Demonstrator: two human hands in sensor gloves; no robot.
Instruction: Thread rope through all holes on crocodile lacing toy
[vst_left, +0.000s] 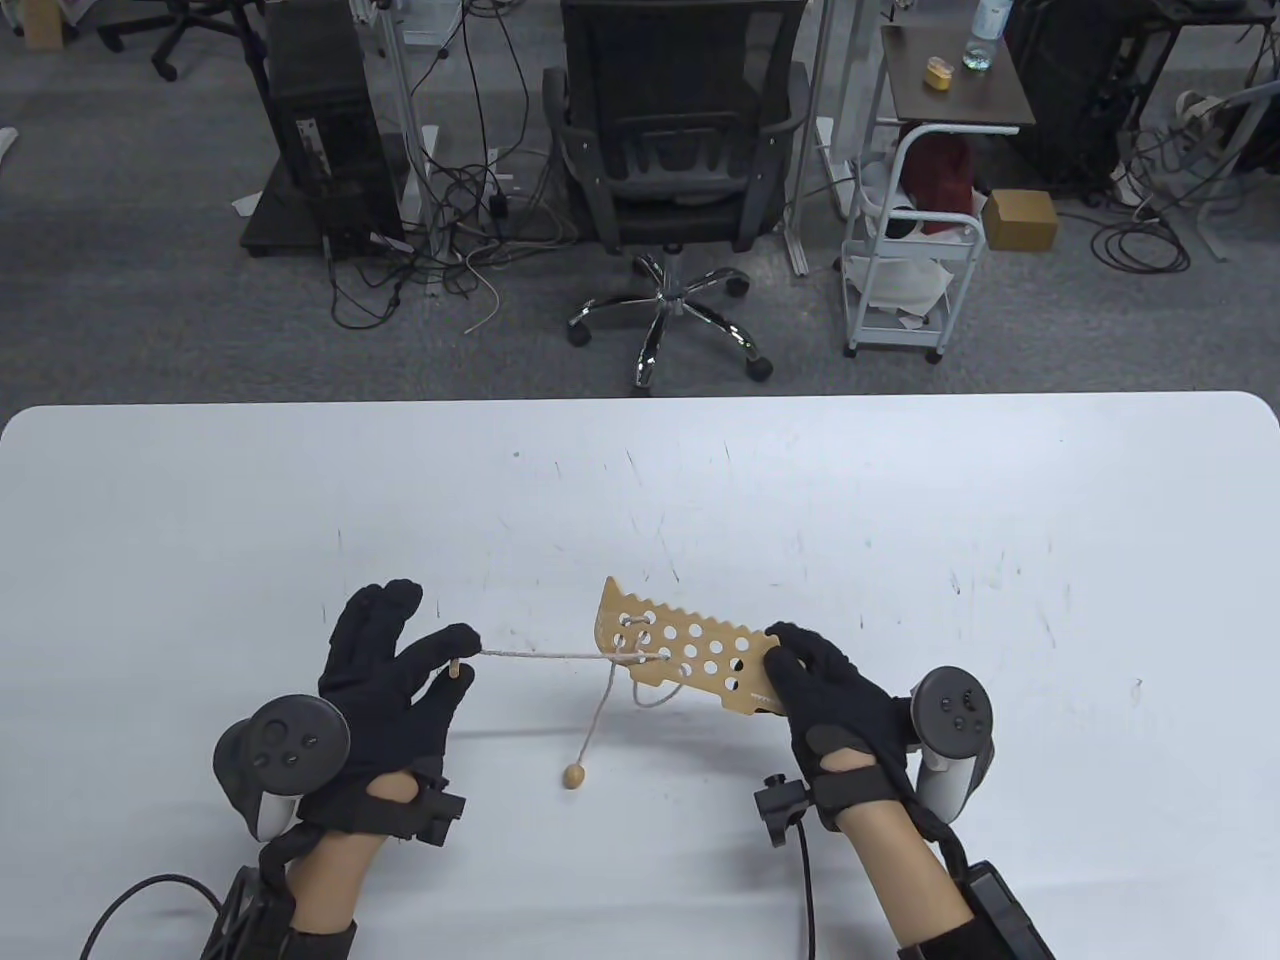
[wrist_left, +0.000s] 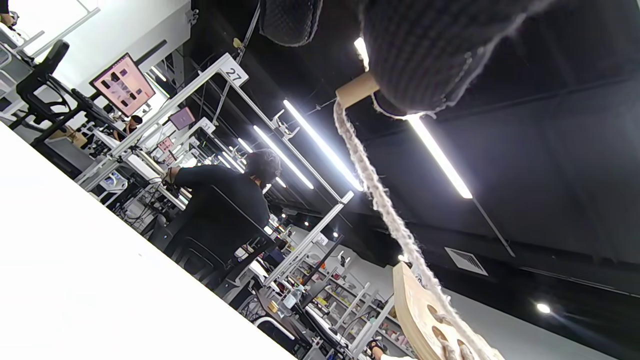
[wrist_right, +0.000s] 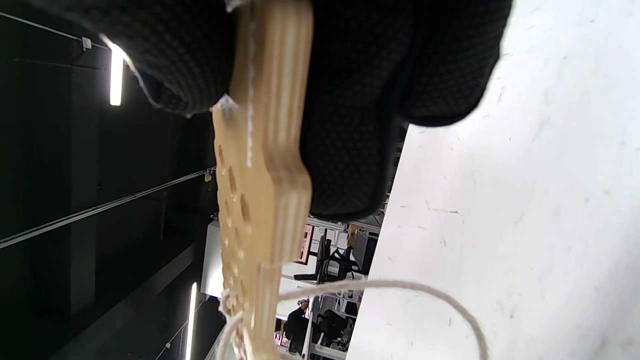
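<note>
- The right hand (vst_left: 835, 700) grips 1 end of the crocodile lacing toy (vst_left: 685, 650), held above the table (vst_left: 900, 520), long axis running left to right.
- The left hand (vst_left: 400, 660) pinches the rope's wooden tip (vst_left: 455, 668); the rope (vst_left: 545, 655) stretches taut toward the toy's left holes.
- A bead (vst_left: 574, 774) dangles from the rope's other end.
- The unlaced holes lie rightward, nearer the right hand.

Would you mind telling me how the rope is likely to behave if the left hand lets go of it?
The rope would probably drop slack: its free stretch already droops in a loop under the board. The bead at its end looks round, so it may roll.
</note>
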